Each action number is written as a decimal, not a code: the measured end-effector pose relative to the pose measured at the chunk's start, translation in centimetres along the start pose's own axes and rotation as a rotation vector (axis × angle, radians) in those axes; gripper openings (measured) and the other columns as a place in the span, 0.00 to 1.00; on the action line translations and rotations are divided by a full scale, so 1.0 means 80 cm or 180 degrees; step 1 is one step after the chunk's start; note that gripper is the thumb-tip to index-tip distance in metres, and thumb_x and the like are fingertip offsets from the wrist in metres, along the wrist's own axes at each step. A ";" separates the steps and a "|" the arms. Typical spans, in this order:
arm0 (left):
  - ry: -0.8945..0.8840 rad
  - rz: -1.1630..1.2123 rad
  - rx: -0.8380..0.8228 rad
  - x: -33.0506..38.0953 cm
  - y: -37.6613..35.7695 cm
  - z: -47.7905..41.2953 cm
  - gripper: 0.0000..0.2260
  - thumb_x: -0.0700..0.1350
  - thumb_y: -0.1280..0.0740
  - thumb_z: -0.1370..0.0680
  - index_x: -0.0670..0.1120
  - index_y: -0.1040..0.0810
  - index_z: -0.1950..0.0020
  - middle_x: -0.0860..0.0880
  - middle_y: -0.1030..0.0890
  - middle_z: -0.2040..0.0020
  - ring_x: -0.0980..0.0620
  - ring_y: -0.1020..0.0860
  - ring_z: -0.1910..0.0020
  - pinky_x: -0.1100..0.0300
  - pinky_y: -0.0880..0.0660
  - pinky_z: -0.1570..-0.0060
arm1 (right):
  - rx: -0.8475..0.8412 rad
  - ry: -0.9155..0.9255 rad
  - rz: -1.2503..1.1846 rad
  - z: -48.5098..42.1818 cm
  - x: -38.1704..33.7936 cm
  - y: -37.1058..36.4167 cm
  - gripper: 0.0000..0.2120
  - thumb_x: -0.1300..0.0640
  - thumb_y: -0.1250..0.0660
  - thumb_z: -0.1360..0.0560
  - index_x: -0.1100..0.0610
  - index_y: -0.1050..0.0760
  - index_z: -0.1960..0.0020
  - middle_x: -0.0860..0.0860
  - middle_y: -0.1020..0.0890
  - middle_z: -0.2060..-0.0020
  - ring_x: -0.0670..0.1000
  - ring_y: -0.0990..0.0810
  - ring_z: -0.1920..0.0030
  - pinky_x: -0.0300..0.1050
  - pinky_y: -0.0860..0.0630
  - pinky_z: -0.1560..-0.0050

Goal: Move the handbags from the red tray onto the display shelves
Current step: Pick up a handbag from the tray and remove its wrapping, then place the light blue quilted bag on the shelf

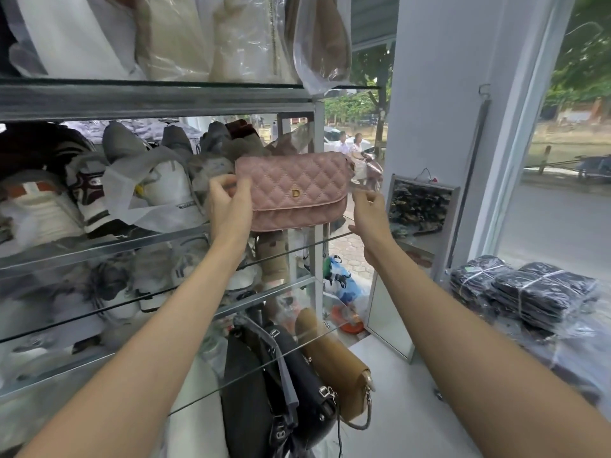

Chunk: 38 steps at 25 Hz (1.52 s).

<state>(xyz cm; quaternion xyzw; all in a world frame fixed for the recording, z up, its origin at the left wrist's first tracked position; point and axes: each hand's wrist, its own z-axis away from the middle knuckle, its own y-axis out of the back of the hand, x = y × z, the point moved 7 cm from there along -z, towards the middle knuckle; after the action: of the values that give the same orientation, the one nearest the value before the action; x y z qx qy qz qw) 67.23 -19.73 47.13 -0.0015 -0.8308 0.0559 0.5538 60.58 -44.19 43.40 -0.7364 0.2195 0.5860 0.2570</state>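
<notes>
A pink quilted handbag [294, 190] with a gold D clasp stands upright at the right end of a glass display shelf [334, 239]. My left hand [229, 206] pinches its left edge between thumb and fingers. My right hand [368, 213] hovers just off the bag's right edge with relaxed fingers, apart from it and holding nothing. On a lower glass shelf stand a black handbag [264, 385] and a tan handbag [337, 368]. The red tray is out of view.
White sneakers [165, 190] wrapped in plastic crowd the shelf left of the pink bag. Bagged clothes hang above. A small mirror [420, 206] leans on the white pillar to the right. Bundles of black cloth [525, 292] lie on the windowsill.
</notes>
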 end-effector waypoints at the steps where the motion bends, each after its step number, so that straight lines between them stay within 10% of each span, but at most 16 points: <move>1: 0.0025 0.0044 -0.0167 0.003 -0.010 0.007 0.07 0.53 0.36 0.22 0.54 0.30 0.45 0.53 0.24 0.46 0.51 0.24 0.45 0.52 0.27 0.43 | 0.0059 0.0009 0.0035 0.009 -0.002 0.010 0.07 0.52 0.39 0.17 0.55 0.30 0.43 0.47 0.25 0.52 0.44 0.25 0.55 0.51 0.24 0.40; 8: 0.0168 0.0222 -0.1960 0.005 -0.116 0.107 0.08 0.48 0.37 0.17 0.48 0.26 0.55 0.52 0.28 0.64 0.56 0.31 0.69 0.64 0.34 0.70 | 0.0743 0.0048 0.0362 0.113 -0.022 0.110 0.06 0.54 0.40 0.16 0.55 0.26 0.48 0.51 0.21 0.57 0.50 0.24 0.56 0.48 0.25 0.52; 14: 0.0266 0.0126 -0.3357 -0.037 -0.171 0.263 0.13 0.49 0.38 0.16 0.47 0.29 0.60 0.49 0.33 0.68 0.54 0.36 0.71 0.58 0.40 0.70 | 0.1655 -0.0061 0.0695 0.270 0.010 0.212 0.14 0.58 0.40 0.17 0.56 0.30 0.62 0.49 0.26 0.71 0.48 0.25 0.69 0.47 0.28 0.59; 25: 0.0386 -0.0297 -0.5540 -0.098 -0.125 0.643 0.17 0.49 0.38 0.16 0.48 0.35 0.65 0.48 0.35 0.67 0.51 0.35 0.69 0.58 0.36 0.69 | 0.3600 -0.1000 0.0828 0.677 0.101 0.361 0.10 0.61 0.42 0.20 0.59 0.33 0.60 0.51 0.32 0.68 0.49 0.34 0.68 0.42 0.29 0.61; 29: 0.0404 -0.0693 -0.5988 -0.136 -0.077 0.748 0.17 0.49 0.40 0.16 0.46 0.33 0.64 0.49 0.32 0.66 0.51 0.33 0.67 0.59 0.33 0.67 | 0.4143 -0.1461 0.0838 0.798 0.158 0.396 0.14 0.60 0.41 0.20 0.56 0.32 0.65 0.47 0.30 0.76 0.49 0.32 0.71 0.48 0.34 0.61; 38: 0.1240 -0.1872 -0.6198 -0.281 0.040 0.902 0.10 0.48 0.38 0.18 0.42 0.23 0.49 0.48 0.20 0.58 0.49 0.21 0.61 0.54 0.22 0.54 | 0.4043 -0.2730 0.0507 0.972 0.363 0.450 0.05 0.50 0.41 0.24 0.49 0.27 0.53 0.50 0.18 0.55 0.54 0.19 0.51 0.54 0.21 0.47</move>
<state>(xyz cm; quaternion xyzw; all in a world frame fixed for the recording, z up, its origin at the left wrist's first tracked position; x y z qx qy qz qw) 9.29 -24.61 -1.31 -0.2548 -0.3797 -0.7789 0.4293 -13.93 -23.20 -3.38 -0.1380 0.4473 0.5985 0.6501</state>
